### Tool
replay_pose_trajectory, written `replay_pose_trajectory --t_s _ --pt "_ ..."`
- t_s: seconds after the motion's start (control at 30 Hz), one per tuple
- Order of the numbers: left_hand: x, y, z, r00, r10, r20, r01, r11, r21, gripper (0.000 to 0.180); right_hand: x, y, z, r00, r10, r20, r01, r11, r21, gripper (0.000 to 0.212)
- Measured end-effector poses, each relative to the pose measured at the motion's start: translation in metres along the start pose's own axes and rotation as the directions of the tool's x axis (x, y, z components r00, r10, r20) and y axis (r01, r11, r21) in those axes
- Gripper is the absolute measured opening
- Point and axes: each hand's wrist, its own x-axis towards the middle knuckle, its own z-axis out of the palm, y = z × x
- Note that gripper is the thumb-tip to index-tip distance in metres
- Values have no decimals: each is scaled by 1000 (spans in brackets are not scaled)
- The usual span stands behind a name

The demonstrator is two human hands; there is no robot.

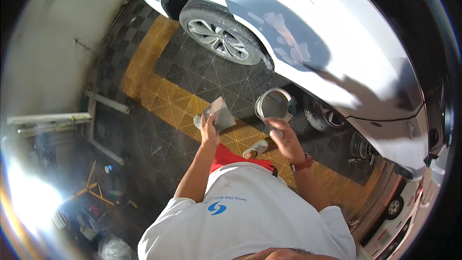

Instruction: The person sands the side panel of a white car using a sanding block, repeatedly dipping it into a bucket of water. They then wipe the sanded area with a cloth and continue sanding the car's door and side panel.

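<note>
My left hand (208, 130) grips a flat, square grey plate (223, 114) by its near left edge, its face tilted up. My right hand (287, 140) is closed, thumb against fingers, around a small dark thing I cannot make out. Just beyond those fingers is a round open tin (274, 104) with a pale rim and smooth grey inside. Whether the right fingers touch its rim, I cannot tell. Ahead stands a white car (346, 33) with a grey patch (276, 24) above its wheel arch, marked with lighter smears.
The car's wheel (219, 32) is beyond my hands. Black and yellow floor tiles (166, 91) lie below. Metal bars (108, 102) and a yellow stand (90, 188) by a bright lamp (31, 195) are at left. Another white vehicle (392, 221) is at lower right.
</note>
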Motion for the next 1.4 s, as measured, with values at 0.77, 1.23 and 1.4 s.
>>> replay_pose_trajectory --t_s 0.77,1.23,1.4 --pt "244 335 -202 932 45 -360 93 930 355 47 295 -72 94 852 435 -291 335 -28 942 65" --pt "354 455 -183 874 79 -480 187 856 481 44 419 -42 94 496 678 -543 424 357 833 62" --pt "440 512 -107 953 70 -295 170 684 710 49 445 -55 94 298 703 -646 430 506 748 62"
